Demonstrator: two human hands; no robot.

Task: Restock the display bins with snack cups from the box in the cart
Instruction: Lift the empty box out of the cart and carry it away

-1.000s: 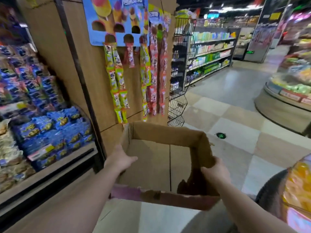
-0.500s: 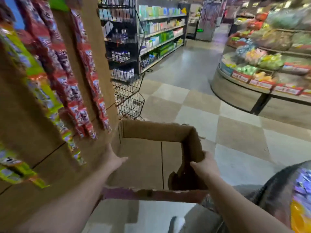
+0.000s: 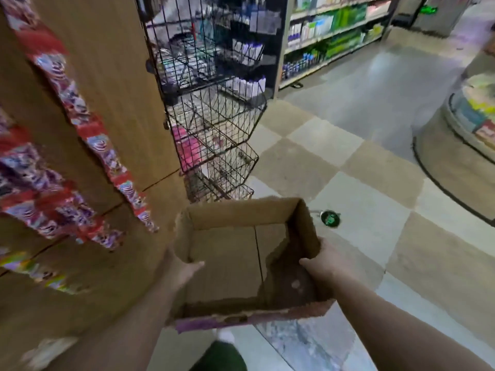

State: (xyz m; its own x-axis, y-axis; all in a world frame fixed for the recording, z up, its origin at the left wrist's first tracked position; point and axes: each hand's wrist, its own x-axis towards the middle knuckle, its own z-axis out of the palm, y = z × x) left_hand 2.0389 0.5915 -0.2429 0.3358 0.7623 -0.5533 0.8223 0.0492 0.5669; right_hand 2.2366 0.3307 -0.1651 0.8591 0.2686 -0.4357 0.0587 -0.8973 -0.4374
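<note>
Both hands clamp the empty cardboard box, left hand and right hand gripping opposite walls. I have swung right past the wire rack; emptied, the box looks done.

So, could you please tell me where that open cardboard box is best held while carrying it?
By its two side walls, one from each side, as the left hand and right hand do now. The cardboard box is wide and open-topped, so thumbs can hook over the rims.
</note>
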